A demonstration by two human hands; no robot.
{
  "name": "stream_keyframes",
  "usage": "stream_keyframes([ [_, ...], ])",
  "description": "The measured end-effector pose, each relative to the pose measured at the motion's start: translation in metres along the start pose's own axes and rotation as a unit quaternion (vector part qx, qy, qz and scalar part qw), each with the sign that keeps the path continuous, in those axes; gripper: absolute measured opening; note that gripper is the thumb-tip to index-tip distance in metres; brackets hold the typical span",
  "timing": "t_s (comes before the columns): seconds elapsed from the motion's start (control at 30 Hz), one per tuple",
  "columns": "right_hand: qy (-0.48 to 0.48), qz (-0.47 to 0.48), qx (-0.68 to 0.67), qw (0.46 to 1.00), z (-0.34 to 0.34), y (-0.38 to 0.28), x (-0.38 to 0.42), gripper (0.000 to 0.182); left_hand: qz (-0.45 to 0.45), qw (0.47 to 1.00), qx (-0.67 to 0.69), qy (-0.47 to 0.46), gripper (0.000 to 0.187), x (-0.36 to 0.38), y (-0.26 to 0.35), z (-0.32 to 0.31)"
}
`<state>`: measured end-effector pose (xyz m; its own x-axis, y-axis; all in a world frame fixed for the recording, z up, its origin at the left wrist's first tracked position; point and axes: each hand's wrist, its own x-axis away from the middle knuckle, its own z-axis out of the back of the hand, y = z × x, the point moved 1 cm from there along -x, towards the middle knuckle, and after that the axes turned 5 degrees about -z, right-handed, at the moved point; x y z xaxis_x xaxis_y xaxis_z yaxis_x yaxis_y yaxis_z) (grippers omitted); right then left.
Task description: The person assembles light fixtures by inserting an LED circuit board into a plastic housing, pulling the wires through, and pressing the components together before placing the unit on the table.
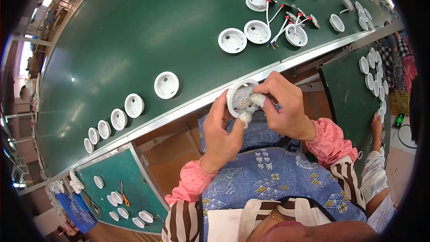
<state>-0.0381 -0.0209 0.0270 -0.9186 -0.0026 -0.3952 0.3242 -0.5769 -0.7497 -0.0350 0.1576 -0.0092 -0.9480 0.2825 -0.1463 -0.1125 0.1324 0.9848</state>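
My left hand [220,136] grips a white round lamp housing [236,90] by its rim, just over the table's front edge. The housing is tilted with its hollow side toward me. Inside it sits a small LED board [243,103] with yellowish dots. My right hand [284,107] reaches into the housing, its fingers pinched at the board's edge. White covers are on my left thumb and on a right fingertip. Below my right palm a small bluish bit shows, too small to name.
On the green table [134,31], several white housings line up at left; others lie with wired boards [291,17] at upper right. A metal edge strip [197,104] runs along the front. Lower left are a screwdriver [125,199] and blue basket [76,210]. A co-worker's hand [376,124] is at right.
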Motion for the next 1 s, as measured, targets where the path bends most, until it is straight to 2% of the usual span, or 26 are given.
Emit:
stream_keyframes([
  [0.07, 0.002, 0.005, 0.015, 1.0, -0.005, 0.0, -0.005, 0.021, -0.056, 0.994, -0.091, 0.025, 0.058, 0.004, -0.003, -0.004],
  [0.1, 0.003, 0.006, 0.024, 1.0, -0.007, 0.0, -0.007, 0.019, -0.057, 0.993, -0.092, 0.045, 0.054, 0.003, -0.006, -0.004],
  [0.2, -0.007, 0.01, 0.053, 0.998, -0.009, -0.004, -0.009, 0.017, 0.029, 0.996, -0.063, 0.062, 0.044, 0.003, -0.005, -0.002],
  [0.23, 0.001, 0.008, 0.055, 0.998, -0.009, -0.004, -0.008, 0.018, 0.037, 0.995, -0.053, 0.08, 0.038, 0.0, -0.003, -0.005],
  [0.5, 0.066, -0.014, 0.021, 0.998, -0.013, 0.0, 0.0, 0.029, 0.081, 0.992, 0.046, 0.081, 0.029, -0.007, 0.001, -0.004],
  [0.63, -0.001, -0.068, -0.029, 0.997, -0.007, -0.008, -0.009, 0.032, 0.066, 0.991, 0.062, 0.099, 0.031, -0.005, -0.002, -0.006],
  [0.7, -0.054, -0.071, -0.067, 0.994, -0.008, -0.001, -0.009, 0.036, 0.051, 0.993, 0.055, 0.094, 0.03, -0.006, -0.001, -0.009],
  [0.8, -0.072, -0.062, -0.077, 0.992, -0.008, -0.001, -0.008, 0.031, 0.044, 0.996, 0.03, 0.069, 0.028, -0.009, 0.004, -0.008],
  [1.0, -0.059, -0.14, -0.119, 0.981, -0.011, 0.001, -0.002, 0.025, 0.075, 0.997, 0.021, 0.002, 0.028, -0.018, 0.006, -0.002],
])
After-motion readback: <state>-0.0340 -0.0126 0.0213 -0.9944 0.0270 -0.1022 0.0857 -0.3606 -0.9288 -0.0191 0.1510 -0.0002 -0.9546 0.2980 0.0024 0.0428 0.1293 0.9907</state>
